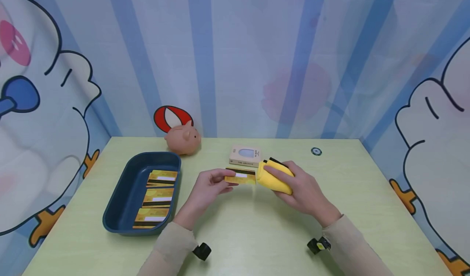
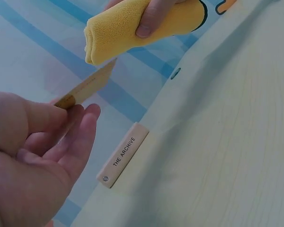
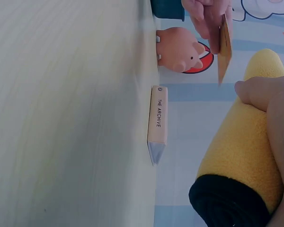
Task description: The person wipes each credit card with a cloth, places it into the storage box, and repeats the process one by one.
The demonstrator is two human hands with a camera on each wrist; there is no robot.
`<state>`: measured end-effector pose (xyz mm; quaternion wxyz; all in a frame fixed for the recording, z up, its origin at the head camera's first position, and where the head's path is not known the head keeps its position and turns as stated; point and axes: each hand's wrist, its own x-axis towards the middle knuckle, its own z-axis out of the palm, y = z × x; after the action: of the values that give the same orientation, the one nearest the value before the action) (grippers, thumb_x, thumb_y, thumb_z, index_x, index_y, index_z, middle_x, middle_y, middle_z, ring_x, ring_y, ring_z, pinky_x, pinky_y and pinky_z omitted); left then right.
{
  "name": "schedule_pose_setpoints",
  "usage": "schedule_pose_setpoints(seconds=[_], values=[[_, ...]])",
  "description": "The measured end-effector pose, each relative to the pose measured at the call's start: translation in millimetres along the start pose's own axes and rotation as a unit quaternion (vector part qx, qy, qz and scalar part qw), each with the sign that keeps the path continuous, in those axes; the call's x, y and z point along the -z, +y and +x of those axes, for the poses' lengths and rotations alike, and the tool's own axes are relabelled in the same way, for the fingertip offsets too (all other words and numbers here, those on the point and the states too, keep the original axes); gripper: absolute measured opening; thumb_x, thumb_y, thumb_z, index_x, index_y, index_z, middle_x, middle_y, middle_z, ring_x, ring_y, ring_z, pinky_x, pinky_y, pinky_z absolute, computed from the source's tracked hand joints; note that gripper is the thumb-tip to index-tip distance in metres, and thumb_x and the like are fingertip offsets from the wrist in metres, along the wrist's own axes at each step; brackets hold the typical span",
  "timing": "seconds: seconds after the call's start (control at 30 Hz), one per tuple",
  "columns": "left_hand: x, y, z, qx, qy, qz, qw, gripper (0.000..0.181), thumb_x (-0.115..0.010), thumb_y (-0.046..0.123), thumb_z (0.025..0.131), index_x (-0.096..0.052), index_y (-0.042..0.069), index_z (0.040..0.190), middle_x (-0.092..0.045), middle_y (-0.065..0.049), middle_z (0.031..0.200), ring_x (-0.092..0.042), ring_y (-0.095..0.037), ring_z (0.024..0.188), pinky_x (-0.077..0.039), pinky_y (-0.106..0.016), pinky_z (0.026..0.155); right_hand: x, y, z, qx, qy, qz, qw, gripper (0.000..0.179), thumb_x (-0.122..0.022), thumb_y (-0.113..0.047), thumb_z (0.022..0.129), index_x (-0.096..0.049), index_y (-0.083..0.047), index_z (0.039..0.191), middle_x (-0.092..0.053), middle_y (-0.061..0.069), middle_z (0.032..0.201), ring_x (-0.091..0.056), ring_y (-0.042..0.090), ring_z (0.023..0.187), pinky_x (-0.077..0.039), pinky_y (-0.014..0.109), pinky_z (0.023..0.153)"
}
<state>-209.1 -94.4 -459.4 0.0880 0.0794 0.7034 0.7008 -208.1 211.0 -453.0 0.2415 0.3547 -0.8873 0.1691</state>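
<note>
Between thumb and fingers, my left hand (image 1: 210, 185) pinches a gold card (image 1: 240, 175) with a dark stripe and a white strip. A folded yellow cloth (image 1: 273, 175) with black edging is gripped in my right hand (image 1: 302, 188), just right of the card. In the left wrist view, a small gap shows between the card (image 2: 87, 86) and the cloth (image 2: 118, 30). Both are held above the table. The right wrist view shows the cloth (image 3: 239, 142) as a thick roll with a dark end, my thumb lying across it.
A dark blue tray (image 1: 114, 210) at the left holds several gold cards (image 1: 158, 197). Behind it stands a pink piggy bank (image 1: 183, 139). A pale box (image 1: 245, 155) marked "THE ARCHIVE" lies beyond my hands. A small round chip (image 1: 316, 151) is at the table's back right.
</note>
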Motion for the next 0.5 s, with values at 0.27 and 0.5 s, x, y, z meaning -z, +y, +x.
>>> schedule_pose_setpoints(seconds=[0.27, 0.5], values=[[0.6, 1.6, -1.0, 0.011, -0.028, -0.004, 0.9995, 0.044, -0.070, -0.008, 0.095, -0.066, 0.000, 0.138, -0.063, -0.024, 0.143, -0.072, -0.025, 0.114, -0.060, -0.034, 0.094, -0.7, 0.1, 0.1, 0.001, 0.001, 0.001, 1.0000, 0.071, -0.083, -0.026, 0.087, -0.056, -0.033, 0.152, -0.060, 0.015, 0.123, -0.060, 0.020, 0.085, -0.056, 0.037, 0.063], [0.6, 0.7, -1.6, 0.027, -0.021, -0.019, 0.9992, 0.043, -0.067, -0.007, 0.097, -0.064, -0.001, 0.139, -0.062, -0.027, 0.141, -0.071, -0.034, 0.114, -0.061, -0.035, 0.092, -3.2, 0.6, -0.5, 0.003, -0.003, 0.000, 1.0000, 0.072, -0.084, -0.024, 0.086, -0.057, -0.032, 0.152, -0.060, 0.013, 0.122, -0.060, 0.020, 0.086, -0.057, 0.037, 0.064]])
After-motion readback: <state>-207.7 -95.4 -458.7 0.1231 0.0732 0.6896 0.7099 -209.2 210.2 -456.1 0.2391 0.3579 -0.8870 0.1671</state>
